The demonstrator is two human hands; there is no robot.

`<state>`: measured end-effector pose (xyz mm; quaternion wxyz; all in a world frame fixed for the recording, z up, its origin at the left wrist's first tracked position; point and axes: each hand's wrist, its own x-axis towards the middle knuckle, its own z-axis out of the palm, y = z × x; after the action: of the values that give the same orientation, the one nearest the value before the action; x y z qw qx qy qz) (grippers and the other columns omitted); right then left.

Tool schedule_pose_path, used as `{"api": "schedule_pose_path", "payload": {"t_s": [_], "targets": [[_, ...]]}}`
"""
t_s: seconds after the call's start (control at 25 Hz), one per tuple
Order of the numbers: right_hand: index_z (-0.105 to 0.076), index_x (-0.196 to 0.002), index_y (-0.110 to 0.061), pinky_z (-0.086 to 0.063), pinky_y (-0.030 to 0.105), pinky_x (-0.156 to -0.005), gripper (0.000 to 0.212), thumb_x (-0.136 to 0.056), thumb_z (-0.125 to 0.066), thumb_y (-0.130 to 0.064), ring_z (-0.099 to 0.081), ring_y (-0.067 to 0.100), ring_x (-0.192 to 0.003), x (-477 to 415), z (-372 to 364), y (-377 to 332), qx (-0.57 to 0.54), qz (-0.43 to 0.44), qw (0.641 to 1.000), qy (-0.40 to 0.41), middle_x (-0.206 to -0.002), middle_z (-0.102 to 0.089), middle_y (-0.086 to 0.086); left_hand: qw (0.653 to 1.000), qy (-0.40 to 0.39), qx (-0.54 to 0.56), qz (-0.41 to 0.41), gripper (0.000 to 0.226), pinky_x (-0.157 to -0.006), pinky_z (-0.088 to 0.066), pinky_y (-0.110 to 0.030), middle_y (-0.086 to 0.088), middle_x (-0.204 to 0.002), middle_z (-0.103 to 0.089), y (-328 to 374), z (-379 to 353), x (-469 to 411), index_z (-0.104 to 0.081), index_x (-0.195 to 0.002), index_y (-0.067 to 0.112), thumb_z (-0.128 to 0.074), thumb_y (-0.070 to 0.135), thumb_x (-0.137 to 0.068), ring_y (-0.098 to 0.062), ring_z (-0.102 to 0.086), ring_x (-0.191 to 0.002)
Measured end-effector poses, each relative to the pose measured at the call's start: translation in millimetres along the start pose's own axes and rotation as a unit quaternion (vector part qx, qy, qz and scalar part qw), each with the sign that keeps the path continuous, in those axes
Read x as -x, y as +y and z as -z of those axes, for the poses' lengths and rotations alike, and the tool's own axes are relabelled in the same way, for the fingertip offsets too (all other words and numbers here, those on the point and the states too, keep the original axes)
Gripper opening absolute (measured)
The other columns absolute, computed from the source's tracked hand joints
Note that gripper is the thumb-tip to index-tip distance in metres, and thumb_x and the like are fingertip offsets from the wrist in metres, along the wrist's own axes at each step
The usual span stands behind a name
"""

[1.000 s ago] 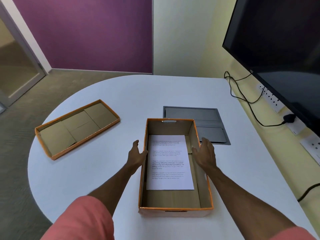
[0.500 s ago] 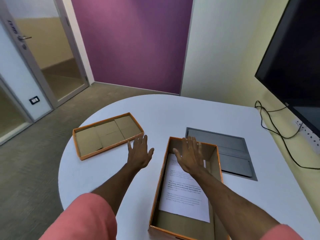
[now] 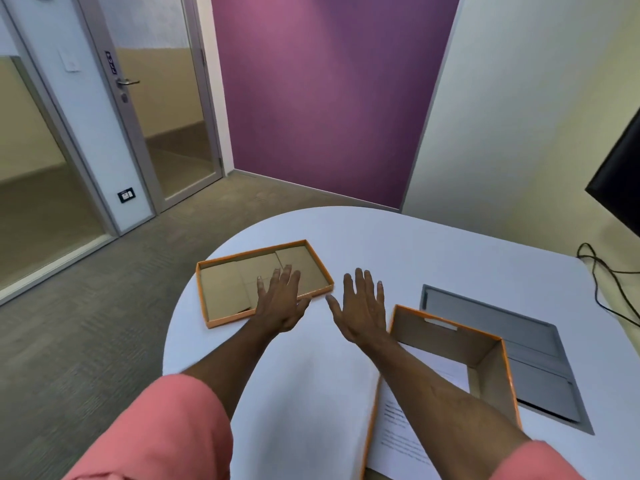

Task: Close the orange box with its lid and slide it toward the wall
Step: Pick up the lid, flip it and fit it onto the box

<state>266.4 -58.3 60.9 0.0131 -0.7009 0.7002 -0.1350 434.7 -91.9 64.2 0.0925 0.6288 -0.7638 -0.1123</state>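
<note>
The orange box (image 3: 485, 362) stands open at the lower right of the white table, with a printed sheet of paper (image 3: 401, 438) lying inside it. Its lid (image 3: 228, 292) lies upside down on the table's left side, brown cardboard inside facing up. My left hand (image 3: 282, 303) hovers over the lid's near right part, fingers spread, holding nothing. My right hand (image 3: 362, 310) is flat and open above the bare table between lid and box, just right of the lid's corner. My right forearm crosses over the box and hides part of the paper.
A grey cable hatch (image 3: 519, 348) is set into the white table (image 3: 381, 244) just behind the box. Black cables (image 3: 602, 282) trail at the right edge under a dark screen (image 3: 620, 188). A purple wall and a glass door (image 3: 166, 116) stand beyond the rounded table edge.
Both hands left the sides of the box and moved left and forward toward the lid. The view swung left and upward, so the box now sits at the lower right.
</note>
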Motion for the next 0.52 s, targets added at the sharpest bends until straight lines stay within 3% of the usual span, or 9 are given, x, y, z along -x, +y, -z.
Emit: {"api": "schedule_pose_path", "payload": {"t_s": [0.32, 0.52], "targets": [[-0.031, -0.145, -0.012, -0.01, 0.05, -0.119, 0.071, -0.09, -0.023, -0.055, -0.015, 0.031, -0.148, -80, -71, -94, -0.012, -0.043, 0.999, -0.014, -0.157, -0.024, 0.016, 0.999, -0.039, 0.032, 0.006, 0.063, -0.118, -0.004, -0.058, -0.007, -0.164, -0.002, -131, 9, -78, -0.023, -0.15, 0.015, -0.038, 0.046, -0.097, -0.028, 0.0, -0.151], [-0.032, -0.145, -0.011, -0.016, 0.051, -0.117, 0.064, -0.094, -0.034, -0.05, -0.019, 0.032, -0.146, -126, -116, -126, -0.009, -0.102, 0.993, -0.05, -0.156, -0.027, 0.016, 0.996, -0.087, 0.003, -0.015, 0.064, -0.118, 0.0, -0.059, -0.009, -0.164, -0.001, -196, 1, -137, -0.022, -0.15, 0.014, -0.039, 0.045, -0.097, -0.028, 0.003, -0.151]]}}
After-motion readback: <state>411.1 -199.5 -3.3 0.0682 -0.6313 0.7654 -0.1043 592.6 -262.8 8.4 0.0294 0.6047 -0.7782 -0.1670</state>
